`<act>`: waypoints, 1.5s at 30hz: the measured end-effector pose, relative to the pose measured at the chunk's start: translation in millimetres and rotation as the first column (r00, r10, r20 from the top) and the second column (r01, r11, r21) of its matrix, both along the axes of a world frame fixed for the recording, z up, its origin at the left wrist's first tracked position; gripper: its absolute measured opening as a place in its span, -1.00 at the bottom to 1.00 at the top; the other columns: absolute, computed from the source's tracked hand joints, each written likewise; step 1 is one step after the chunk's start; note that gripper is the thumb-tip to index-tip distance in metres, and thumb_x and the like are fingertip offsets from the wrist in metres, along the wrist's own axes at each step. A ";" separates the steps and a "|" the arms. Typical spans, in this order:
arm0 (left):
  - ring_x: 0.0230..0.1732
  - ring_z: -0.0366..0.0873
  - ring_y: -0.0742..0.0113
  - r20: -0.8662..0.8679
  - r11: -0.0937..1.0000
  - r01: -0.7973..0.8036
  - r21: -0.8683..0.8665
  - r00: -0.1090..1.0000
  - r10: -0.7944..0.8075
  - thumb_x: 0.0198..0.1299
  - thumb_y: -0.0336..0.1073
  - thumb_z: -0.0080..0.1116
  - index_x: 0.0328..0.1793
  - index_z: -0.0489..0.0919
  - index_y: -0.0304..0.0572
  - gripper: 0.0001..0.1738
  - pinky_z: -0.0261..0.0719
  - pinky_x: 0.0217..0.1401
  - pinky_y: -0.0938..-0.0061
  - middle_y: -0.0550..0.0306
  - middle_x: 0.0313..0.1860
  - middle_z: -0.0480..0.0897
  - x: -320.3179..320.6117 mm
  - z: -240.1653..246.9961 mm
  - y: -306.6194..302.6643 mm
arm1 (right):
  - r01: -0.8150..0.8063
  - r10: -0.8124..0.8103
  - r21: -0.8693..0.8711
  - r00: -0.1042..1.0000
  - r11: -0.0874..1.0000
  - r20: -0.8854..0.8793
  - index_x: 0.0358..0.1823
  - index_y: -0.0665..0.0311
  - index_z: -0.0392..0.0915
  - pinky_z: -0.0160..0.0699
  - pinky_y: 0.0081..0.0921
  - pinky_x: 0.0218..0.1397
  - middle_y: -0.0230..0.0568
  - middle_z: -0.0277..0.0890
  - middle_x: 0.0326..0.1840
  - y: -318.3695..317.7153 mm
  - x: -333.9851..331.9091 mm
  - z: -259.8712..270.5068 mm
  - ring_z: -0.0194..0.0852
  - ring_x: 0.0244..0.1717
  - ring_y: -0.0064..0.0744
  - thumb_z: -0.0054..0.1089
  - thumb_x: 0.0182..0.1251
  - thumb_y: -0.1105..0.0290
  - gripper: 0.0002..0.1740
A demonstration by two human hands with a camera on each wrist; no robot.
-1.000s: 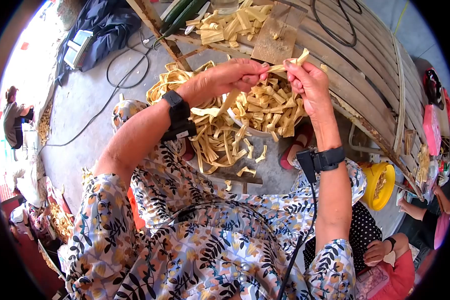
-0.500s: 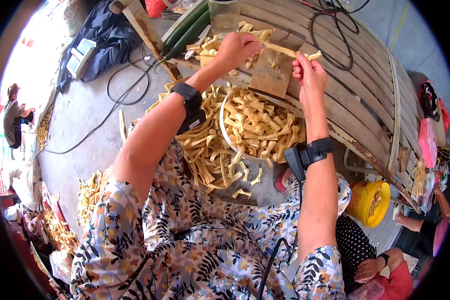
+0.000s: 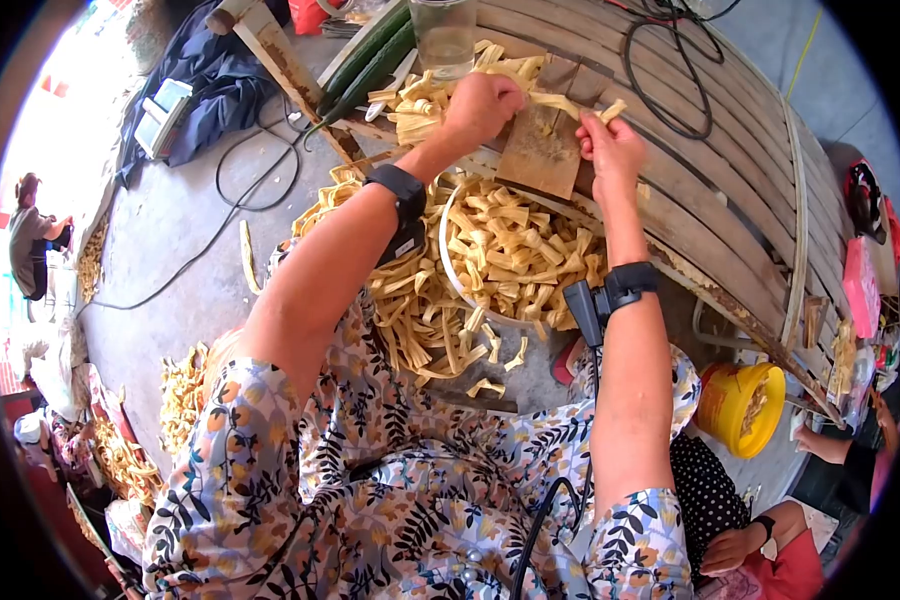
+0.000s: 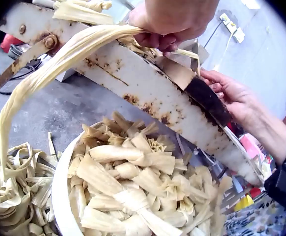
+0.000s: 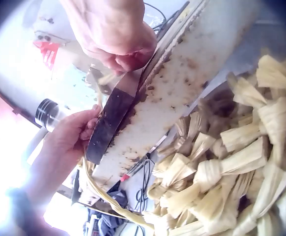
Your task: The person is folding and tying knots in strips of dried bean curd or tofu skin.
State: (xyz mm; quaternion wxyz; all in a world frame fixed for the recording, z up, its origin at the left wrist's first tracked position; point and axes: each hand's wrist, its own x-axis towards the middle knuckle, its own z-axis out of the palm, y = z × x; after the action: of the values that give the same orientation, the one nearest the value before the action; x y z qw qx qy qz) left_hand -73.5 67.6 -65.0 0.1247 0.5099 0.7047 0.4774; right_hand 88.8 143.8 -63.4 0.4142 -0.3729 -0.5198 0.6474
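Observation:
Over the wooden board [image 3: 542,165] on the slatted bench, a pale yellow fibrous strip [image 3: 555,102] spans both hands. My left hand [image 3: 485,105] grips it with curled fingers, and its long tail [image 4: 49,64] hangs down to the loose strips beside the basin. With thumb and fingers, my right hand [image 3: 613,148] pinches the strip near its knotted end [image 3: 615,111]. A small upright metal piece [image 4: 197,55] shows between the hands in the left wrist view. Below the bench edge, a white-rimmed basin [image 4: 61,189] is heaped with knotted strips [image 3: 515,240].
On the bench lie more yellow pieces [image 3: 422,108], cucumbers [image 3: 370,65], a clear cup [image 3: 443,45] and a black cable [image 3: 660,95]. Loose strips [image 3: 410,320] spill onto the floor. A yellow bucket [image 3: 738,410] and a seated person in red [image 3: 780,550] are on the right.
Both hands have moved forward from above the basin to above the board, keeping the strip between them. Over the last half second they have come slightly nearer each other and closer over the board.

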 end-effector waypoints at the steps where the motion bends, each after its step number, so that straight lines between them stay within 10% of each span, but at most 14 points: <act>1: -0.62 0.40 0.54 -0.123 0.998 -0.053 -0.016 0.991 0.051 0.03 -0.25 0.13 -0.42 0.60 -0.25 -0.80 0.39 -0.52 0.56 0.25 -0.64 0.54 3.5 -2.0 -2.7 | 0.037 -0.040 0.049 0.998 0.998 0.057 -0.47 0.37 0.48 0.17 -0.79 -0.64 -0.37 0.43 -0.61 -1.6 0.4 -4.3 0.20 -0.69 -0.74 0.18 0.11 0.42 -0.86; 4: -0.60 0.41 0.54 -0.099 0.991 -0.096 -0.096 0.991 0.086 0.03 -0.25 0.12 -0.47 0.59 -0.26 -0.79 0.40 -0.51 0.56 0.20 -0.65 0.53 -3.3 5.3 -18.0 | 0.122 -0.151 0.126 0.955 0.984 0.254 -0.45 0.36 0.50 0.15 -0.79 -0.65 -0.38 0.44 -0.61 -3.5 22.0 -1.8 0.20 -0.69 -0.75 0.17 0.10 0.43 -0.87; 9: -0.62 0.24 0.70 0.438 0.920 0.383 -0.078 0.843 -0.314 0.21 -0.33 -0.02 -0.21 0.52 -0.22 -0.85 0.20 -0.59 0.80 0.35 -0.55 0.49 13.9 26.0 -60.1 | -0.236 0.238 -0.032 0.953 0.971 0.189 -0.39 0.41 0.50 0.18 -0.76 -0.67 -0.32 0.45 -0.63 -31.2 47.3 27.1 0.29 -0.69 -0.70 0.13 0.19 0.33 -0.77; 13: -0.64 0.28 0.69 0.399 0.881 0.459 -0.116 0.834 -0.381 0.21 -0.30 0.01 -0.22 0.47 -0.19 -0.87 0.23 -0.62 0.77 0.34 -0.60 0.48 26.6 27.9 -77.9 | -0.438 0.328 0.108 0.795 0.892 0.510 -0.40 0.37 0.51 0.32 -0.64 -0.60 -0.24 0.48 -0.63 -57.1 63.7 25.8 0.45 -0.60 -0.59 0.09 0.22 0.22 -0.70; 16: -0.63 0.32 0.70 0.225 0.907 0.387 -0.163 0.910 -0.348 0.19 -0.29 0.03 -0.24 0.47 -0.17 -0.88 0.26 -0.63 0.74 0.36 -0.62 0.48 38.7 25.1 -80.9 | -0.436 0.039 0.331 0.650 0.837 0.759 -0.38 0.36 0.51 0.37 -0.53 -0.52 -0.23 0.49 -0.62 -62.9 77.9 34.3 0.44 -0.61 -0.54 0.04 0.24 0.22 -0.70; 21: -0.62 0.45 0.19 -0.421 0.876 0.465 -0.130 0.774 -0.473 0.06 -0.28 0.14 -0.20 0.47 -0.13 -0.80 0.44 -0.55 0.43 -0.03 -0.60 0.48 72.2 33.3 -91.1 | -0.344 0.165 0.482 0.912 0.806 0.375 -0.38 0.39 0.53 0.37 -0.56 -0.50 -0.28 0.45 -0.69 -60.9 58.2 19.0 0.39 -0.62 -0.54 0.02 0.24 0.28 -0.72; 24: -0.59 0.46 0.17 -0.473 0.811 0.582 -0.061 0.698 -0.537 0.05 -0.29 0.14 -0.15 0.48 -0.10 -0.78 0.44 -0.50 0.39 -0.01 -0.57 0.50 78.1 25.7 -94.2 | -0.515 0.462 -0.076 0.684 0.854 0.565 -0.45 0.43 0.54 0.30 -0.63 -0.60 -0.32 0.40 -0.72 -71.7 62.8 15.1 0.32 -0.68 -0.59 0.05 0.21 0.38 -0.77; 29: -0.51 0.49 0.53 -0.046 0.795 0.540 -0.278 0.819 -0.573 0.04 -0.29 0.19 -0.29 0.58 -0.15 -0.86 0.46 -0.45 0.59 0.22 -0.53 0.55 49.6 30.1 -99.8 | -0.489 0.427 -0.010 0.751 0.872 0.504 -0.41 0.35 0.60 0.02 -0.74 -0.71 -0.49 0.34 -0.73 -66.7 77.8 6.0 0.09 -0.75 -0.77 0.14 0.13 0.44 -0.87; 32: -0.41 0.48 0.64 0.057 0.777 0.603 -0.181 0.795 -0.604 0.10 -0.30 0.15 -0.28 0.60 -0.13 -0.88 0.48 -0.38 0.71 0.31 -0.48 0.56 29.8 32.8 -94.6 | -0.704 0.705 -0.169 0.600 0.690 0.379 -0.34 0.35 0.58 0.02 -0.80 -0.69 -0.53 0.36 -0.69 -83.2 78.2 26.4 0.06 -0.74 -0.82 0.14 0.18 0.32 -0.79; 34: -0.46 0.42 0.65 0.248 0.798 0.585 -0.146 0.803 -0.543 0.13 -0.17 0.11 -0.27 0.59 -0.19 -0.76 0.47 -0.41 0.69 0.31 -0.44 0.56 31.3 52.1 -96.2 | -0.870 0.873 -0.112 0.487 0.481 -0.034 -0.14 0.32 0.54 0.05 -0.81 -0.65 -0.56 0.33 -0.66 -95.9 73.2 44.9 0.06 -0.73 -0.82 0.15 0.15 0.13 -0.60; 36: -0.58 0.28 0.69 0.304 0.830 0.558 -0.025 0.795 -0.525 0.22 -0.07 -0.02 -0.24 0.58 -0.17 -0.68 0.25 -0.57 0.77 0.40 -0.59 0.42 40.4 47.1 -93.4 | -0.845 0.810 0.060 0.485 0.531 -0.329 -0.07 0.37 0.49 0.00 -0.82 -0.66 -0.67 0.17 -0.78 -99.1 68.6 51.2 -0.02 -0.77 -0.83 0.08 0.22 0.16 -0.58; 39: -0.57 0.28 0.69 0.673 0.631 0.767 0.117 0.407 -0.618 0.29 -0.08 -0.15 -0.21 0.50 -0.30 -0.61 0.27 -0.56 0.83 0.36 -0.55 0.41 53.2 26.5 -95.1 | -0.743 0.741 0.104 0.626 0.662 -0.242 -0.02 0.34 0.46 0.10 -0.81 -0.63 -0.61 0.31 -0.68 -75.2 69.4 49.5 0.09 -0.74 -0.82 0.10 0.22 0.19 -0.59; 42: -0.53 0.30 0.68 0.861 0.428 0.806 0.409 -0.185 -0.473 0.23 0.04 -0.11 -0.15 0.46 -0.41 -0.48 0.28 -0.56 0.87 0.23 -0.41 0.46 69.4 -4.3 -92.4 | -0.623 0.548 0.405 0.782 0.669 0.296 0.01 0.32 0.45 0.26 -0.83 -0.56 -0.50 0.46 -0.49 -88.7 61.7 39.8 0.27 -0.65 -0.80 0.09 0.22 0.22 -0.60; 45: -0.50 0.33 0.66 0.891 0.504 0.747 0.433 -0.272 -0.363 0.19 0.01 -0.05 -0.11 0.44 -0.41 -0.49 0.31 -0.52 0.86 0.15 -0.34 0.48 73.0 -15.1 -96.7 | -0.676 0.593 0.272 0.734 0.685 0.332 0.01 0.27 0.45 0.38 -0.87 -0.47 -0.44 0.50 -0.33 -98.0 62.0 34.0 0.38 -0.53 -0.76 0.09 0.21 0.23 -0.62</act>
State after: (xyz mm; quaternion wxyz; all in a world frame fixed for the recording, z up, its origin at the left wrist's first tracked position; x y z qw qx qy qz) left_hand -0.5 -29.1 -80.1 0.8274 0.3079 0.1616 0.4409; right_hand 150.8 45.9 -29.4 0.1664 -0.1506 -0.7723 0.5943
